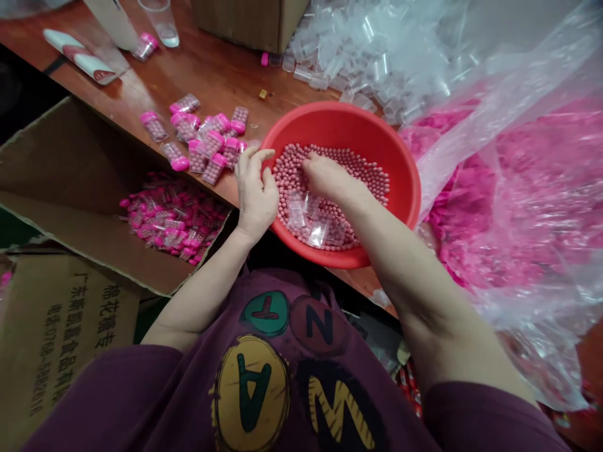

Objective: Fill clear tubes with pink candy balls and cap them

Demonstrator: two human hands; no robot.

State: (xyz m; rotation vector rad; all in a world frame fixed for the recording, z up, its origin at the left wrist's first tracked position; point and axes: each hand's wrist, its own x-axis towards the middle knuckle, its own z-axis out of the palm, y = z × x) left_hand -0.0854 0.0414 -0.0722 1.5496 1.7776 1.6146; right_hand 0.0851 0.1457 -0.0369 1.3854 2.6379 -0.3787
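Observation:
A red plastic basin (400, 150) holds a layer of small round pink candy balls (367, 172). Several clear plastic containers (318, 232) lie on the balls at the basin's near side. My right hand (325, 176) reaches into the basin, its fingers curled together down among the balls; what they hold, if anything, is hidden. At the basin's left edge, my left hand (258, 194) has its fingers and thumb apart, the index finger crossing the rim. Just left of it lie filled little bottles with pink caps (207, 144).
An open carton (61, 182) below the table's left edge contains many filled bottles (174, 220). Clear empty containers (348, 56) are heaped behind the basin. To the right is a plastic bag of pink caps (513, 194). A cardboard box (240, 25) stands at the back.

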